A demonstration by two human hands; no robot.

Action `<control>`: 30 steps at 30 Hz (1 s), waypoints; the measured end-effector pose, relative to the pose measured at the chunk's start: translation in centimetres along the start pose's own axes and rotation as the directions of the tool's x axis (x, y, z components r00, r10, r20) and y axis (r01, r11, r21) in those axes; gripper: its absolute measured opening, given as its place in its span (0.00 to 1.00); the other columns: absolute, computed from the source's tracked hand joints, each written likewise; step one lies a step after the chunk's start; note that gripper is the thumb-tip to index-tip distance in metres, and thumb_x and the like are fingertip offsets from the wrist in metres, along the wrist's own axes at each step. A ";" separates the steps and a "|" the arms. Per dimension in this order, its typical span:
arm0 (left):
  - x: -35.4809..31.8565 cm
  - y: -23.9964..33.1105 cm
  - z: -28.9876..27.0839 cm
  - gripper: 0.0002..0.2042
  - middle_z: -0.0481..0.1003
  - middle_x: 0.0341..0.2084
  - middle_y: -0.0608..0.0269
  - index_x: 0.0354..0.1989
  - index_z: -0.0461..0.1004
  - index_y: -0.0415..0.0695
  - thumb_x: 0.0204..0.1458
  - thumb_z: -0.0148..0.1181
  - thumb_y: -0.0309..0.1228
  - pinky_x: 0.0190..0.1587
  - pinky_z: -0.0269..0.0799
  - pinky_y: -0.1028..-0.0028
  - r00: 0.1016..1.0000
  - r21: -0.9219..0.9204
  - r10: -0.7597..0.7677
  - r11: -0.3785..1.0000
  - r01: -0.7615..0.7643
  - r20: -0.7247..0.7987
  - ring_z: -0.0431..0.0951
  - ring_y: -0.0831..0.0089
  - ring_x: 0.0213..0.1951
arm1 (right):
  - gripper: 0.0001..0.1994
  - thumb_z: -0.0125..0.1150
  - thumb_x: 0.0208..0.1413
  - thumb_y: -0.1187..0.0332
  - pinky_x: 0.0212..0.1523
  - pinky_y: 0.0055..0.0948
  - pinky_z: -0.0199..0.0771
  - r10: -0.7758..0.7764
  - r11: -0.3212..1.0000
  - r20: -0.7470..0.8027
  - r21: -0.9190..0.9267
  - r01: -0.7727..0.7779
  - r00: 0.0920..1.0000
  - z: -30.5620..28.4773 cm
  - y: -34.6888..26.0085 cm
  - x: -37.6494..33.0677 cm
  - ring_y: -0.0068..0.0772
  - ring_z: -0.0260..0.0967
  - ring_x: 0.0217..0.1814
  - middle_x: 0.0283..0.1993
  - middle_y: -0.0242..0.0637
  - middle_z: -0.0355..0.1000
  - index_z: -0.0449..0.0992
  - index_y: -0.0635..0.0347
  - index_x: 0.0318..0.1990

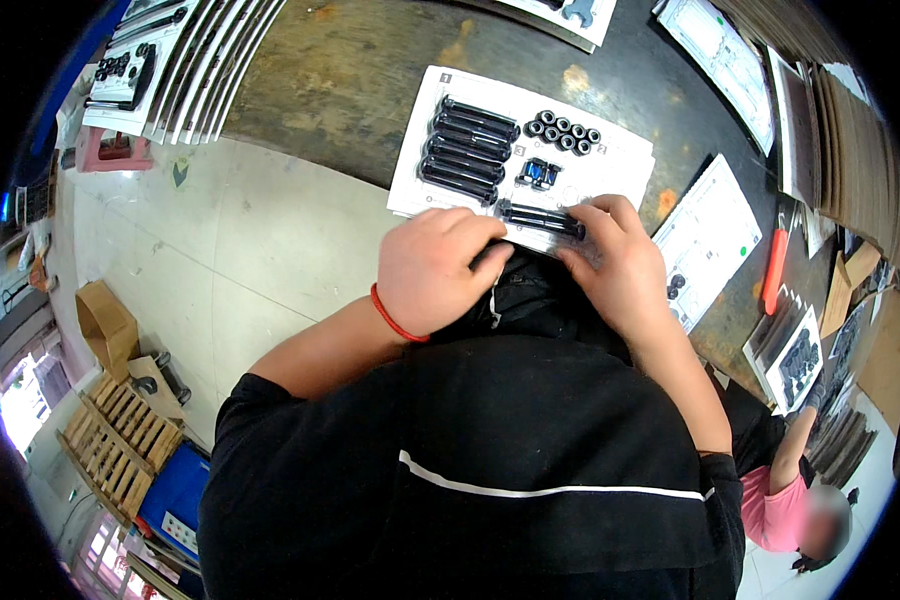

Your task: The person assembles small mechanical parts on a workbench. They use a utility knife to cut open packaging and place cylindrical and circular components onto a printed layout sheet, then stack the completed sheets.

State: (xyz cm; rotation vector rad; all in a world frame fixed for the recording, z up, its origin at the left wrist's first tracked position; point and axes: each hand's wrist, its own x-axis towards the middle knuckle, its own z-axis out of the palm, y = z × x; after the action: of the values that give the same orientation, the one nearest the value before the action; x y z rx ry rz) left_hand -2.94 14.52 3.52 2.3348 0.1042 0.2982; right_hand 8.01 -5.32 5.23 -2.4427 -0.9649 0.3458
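Observation:
A white card (625, 165) lies in front of me at the table's near edge, apparently under shiny clear film. Several long black bolts (470, 137) sit in a row on its left. Black nuts (562, 130) are grouped at its upper right, with small dark blue-tinted parts (538, 174) below them. More black bolts (540, 217) lie along the near edge. There, my left hand (435, 265) pinches the card's edge by their left end. My right hand (620, 260) curls round the edge at their right end, fingertips touching the bolt heads.
Stacked packed cards (170, 75) stand at the far left. A printed card (710, 235) and an orange-handled tool (775, 270) lie to the right, near piled brown cardboard (860, 160). A person in a pink shirt (775, 510) works at the lower right. Wooden pallets (120, 440) stand at the lower left.

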 end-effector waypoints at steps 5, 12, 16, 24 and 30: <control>1.3 -0.5 0.7 0.13 0.71 0.24 0.67 0.37 0.82 0.49 0.40 0.73 0.30 0.31 0.68 0.70 0.993 0.159 0.103 0.983 -0.094 -0.052 0.73 0.67 0.29 | 0.14 0.70 0.48 0.69 0.36 0.37 0.76 0.136 0.989 0.017 0.050 -0.136 0.991 1.0 0.3 -0.7 0.44 0.75 0.36 0.39 0.40 0.72 0.78 0.56 0.44; 2.7 -0.6 0.9 0.15 0.68 0.24 0.68 0.37 0.83 0.51 0.37 0.74 0.32 0.32 0.68 0.69 0.990 0.266 0.141 0.954 -0.137 0.002 0.72 0.68 0.30 | 0.13 0.68 0.50 0.70 0.35 0.40 0.76 0.133 0.984 -0.008 0.123 -0.131 0.991 1.3 0.1 -0.5 0.49 0.75 0.35 0.38 0.43 0.74 0.76 0.59 0.43; 2.9 -0.7 1.1 0.14 0.68 0.24 0.68 0.36 0.83 0.51 0.37 0.73 0.32 0.32 0.69 0.69 0.981 0.250 0.195 0.949 -0.194 0.021 0.72 0.67 0.29 | 0.12 0.68 0.50 0.70 0.36 0.41 0.77 0.168 0.978 -0.001 0.124 -0.167 0.986 1.4 0.1 -0.5 0.50 0.76 0.36 0.37 0.46 0.75 0.75 0.61 0.42; 3.4 -0.7 0.8 0.14 0.71 0.24 0.66 0.37 0.82 0.49 0.39 0.73 0.32 0.32 0.70 0.68 0.974 0.234 0.197 0.948 -0.218 0.111 0.73 0.65 0.30 | 0.14 0.68 0.51 0.70 0.36 0.40 0.76 0.172 0.974 -0.013 0.151 -0.168 0.985 1.8 0.1 -0.8 0.49 0.76 0.35 0.37 0.46 0.75 0.75 0.61 0.44; 2.9 0.6 -0.4 0.12 0.73 0.24 0.64 0.36 0.82 0.47 0.40 0.73 0.29 0.33 0.69 0.67 0.979 0.123 0.169 0.976 -0.182 0.112 0.74 0.65 0.30 | 0.13 0.66 0.52 0.73 0.32 0.24 0.73 0.239 0.964 -0.391 0.206 -0.168 0.889 -2.0 5.6 -4.1 0.26 0.72 0.32 0.34 0.36 0.74 0.77 0.61 0.47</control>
State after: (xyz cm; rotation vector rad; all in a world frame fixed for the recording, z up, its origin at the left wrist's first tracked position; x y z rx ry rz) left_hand -0.20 14.86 4.71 2.4913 -0.1373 0.2665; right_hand 9.10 -12.42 4.22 -2.3305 -0.4767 -0.0287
